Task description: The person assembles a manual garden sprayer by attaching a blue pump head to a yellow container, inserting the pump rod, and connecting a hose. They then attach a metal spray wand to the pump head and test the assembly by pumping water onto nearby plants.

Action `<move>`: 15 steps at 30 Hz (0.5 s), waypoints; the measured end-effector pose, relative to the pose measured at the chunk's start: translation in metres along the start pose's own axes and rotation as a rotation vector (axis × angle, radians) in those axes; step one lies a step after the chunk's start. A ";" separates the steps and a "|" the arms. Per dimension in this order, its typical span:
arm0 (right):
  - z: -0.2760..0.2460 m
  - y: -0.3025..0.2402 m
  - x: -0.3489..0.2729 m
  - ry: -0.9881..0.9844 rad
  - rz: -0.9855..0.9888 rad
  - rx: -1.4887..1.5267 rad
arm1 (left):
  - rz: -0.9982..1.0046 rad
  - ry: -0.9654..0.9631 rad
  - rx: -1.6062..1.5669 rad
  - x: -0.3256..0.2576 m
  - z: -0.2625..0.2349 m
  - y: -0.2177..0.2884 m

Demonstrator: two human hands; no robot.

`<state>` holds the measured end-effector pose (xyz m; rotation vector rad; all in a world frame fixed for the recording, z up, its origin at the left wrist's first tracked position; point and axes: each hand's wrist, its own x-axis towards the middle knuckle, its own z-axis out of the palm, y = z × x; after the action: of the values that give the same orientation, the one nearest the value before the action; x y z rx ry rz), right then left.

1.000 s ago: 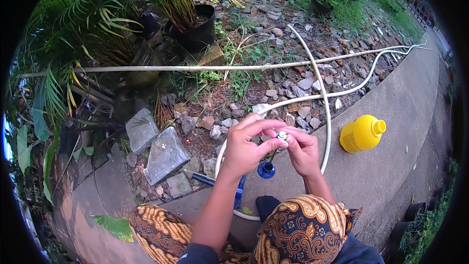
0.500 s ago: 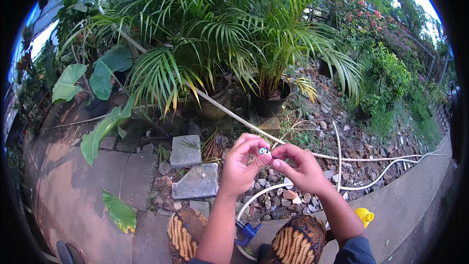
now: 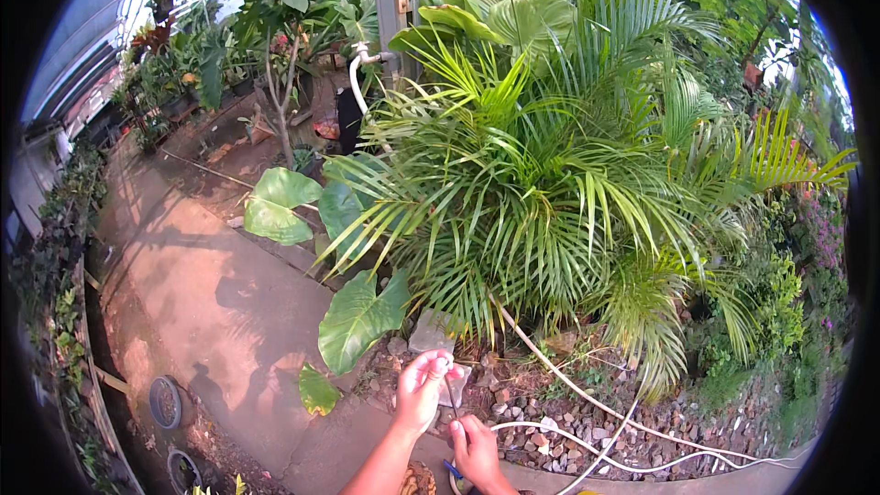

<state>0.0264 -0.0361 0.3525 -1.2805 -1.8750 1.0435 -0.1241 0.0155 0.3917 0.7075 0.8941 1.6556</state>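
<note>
Palms (image 3: 550, 192) fill most of your view, their fronds arching over a gravel bed (image 3: 587, 422) at the lower right, likely planted there so the stones keep the soil around them tidy. Left of them runs the concrete path (image 3: 211, 302), with broad green leaves (image 3: 357, 316) drooping over its edge. A pale hose (image 3: 587, 399) snakes out from under the fronds and across the gravel, lying loose where it was dragged.

Your left hand (image 3: 423, 390) is raised low in the middle of the view, fingers curled and pinched around a small white fitting (image 3: 442, 365) at its tips, held up close where you can see it. Your right hand (image 3: 477, 447) sits just below and to the right, fingers bent inward; a thin dark line runs between the two hands, but whether the right hand grips it or only touches it you cannot tell from here. A bit of blue (image 3: 453, 469) shows just beside that hand.

Against half a second ago, your head has tipped up: the hands then sat near the middle of the view, close together around the fitting, and the yellow bottle was in sight at the lower right. Now the bottle is out of view, the hands have dropped to the lower edge, and the greenhouse structure behind the palms shows
</note>
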 end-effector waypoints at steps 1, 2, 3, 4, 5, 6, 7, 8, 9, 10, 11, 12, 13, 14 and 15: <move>-0.010 -0.024 0.001 -0.007 0.070 0.092 | -0.041 -0.019 0.136 0.009 0.010 0.028; -0.020 -0.046 0.003 -0.015 0.139 0.181 | -0.095 -0.029 0.266 0.021 0.017 0.057; -0.028 -0.067 0.005 -0.018 0.203 0.264 | -0.064 -0.110 0.379 0.037 0.020 0.086; -0.036 -0.084 0.012 -0.022 0.242 0.340 | -0.014 -0.053 0.462 0.059 0.023 0.113; -0.039 -0.099 0.019 -0.029 0.278 0.413 | 0.057 -0.028 0.452 0.089 0.018 0.142; -0.039 -0.111 0.027 -0.040 0.382 0.472 | 0.073 0.095 0.402 0.122 0.011 0.169; -0.044 -0.121 0.032 -0.057 0.306 0.484 | 0.120 0.199 0.360 0.161 0.001 0.198; -0.045 -0.128 0.038 -0.068 0.310 0.454 | 0.224 0.280 0.330 0.205 -0.009 0.225; -0.046 -0.131 0.045 -0.078 0.302 0.434 | 0.321 0.302 0.356 0.252 -0.020 0.249; -0.046 -0.132 0.053 -0.084 0.261 0.440 | 0.364 0.318 0.404 0.304 -0.031 0.271; -0.043 -0.131 0.058 -0.102 0.314 0.459 | 0.385 0.335 0.498 0.355 -0.040 0.289; -0.041 -0.129 0.065 -0.083 0.263 0.354 | 0.372 0.379 0.647 0.403 -0.050 0.305; -0.038 -0.125 0.065 -0.086 0.390 0.362 | 0.341 0.334 0.671 0.446 -0.061 0.315; -0.035 -0.121 0.068 -0.087 0.513 0.368 | 0.310 0.403 0.868 0.486 -0.070 0.324; -0.033 -0.116 0.066 -0.051 0.507 0.226 | 0.310 0.468 0.936 0.522 -0.077 0.330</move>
<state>-0.0192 0.0095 0.4742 -1.6426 -1.4403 1.5092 -0.4891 0.4577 0.6332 1.1356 2.0395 1.6535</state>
